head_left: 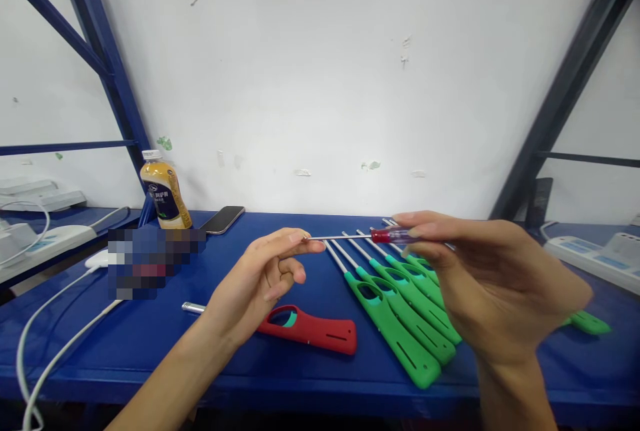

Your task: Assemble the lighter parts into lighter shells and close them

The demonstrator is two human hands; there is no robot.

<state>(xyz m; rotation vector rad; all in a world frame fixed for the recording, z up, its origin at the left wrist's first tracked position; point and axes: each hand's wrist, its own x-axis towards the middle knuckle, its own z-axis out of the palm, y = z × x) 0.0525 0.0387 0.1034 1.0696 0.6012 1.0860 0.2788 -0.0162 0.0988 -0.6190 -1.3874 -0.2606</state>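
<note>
A small screwdriver [383, 236] with a red and clear handle is held level above the table, its thin shaft pointing left. My right hand [480, 278] grips the handle between thumb and fingers. At the other end, my left hand [265, 271] pinches the shaft's tip between thumb and forefinger, the other fingers curled loosely. Whether a tiny part sits at that tip I cannot tell. Below my left hand lies a red long-necked lighter [325, 334], partly covered by the wrist. Several green long-necked lighters [395, 324] lie fanned side by side, partly behind my right hand.
On the blue table [300, 384] a bottle of yellow drink [165, 191] stands at the back left, beside a phone [223, 220]. White cables [65, 358] run down the left side. A power strip [590, 258] is at the right, near a dark slanted post [555, 84].
</note>
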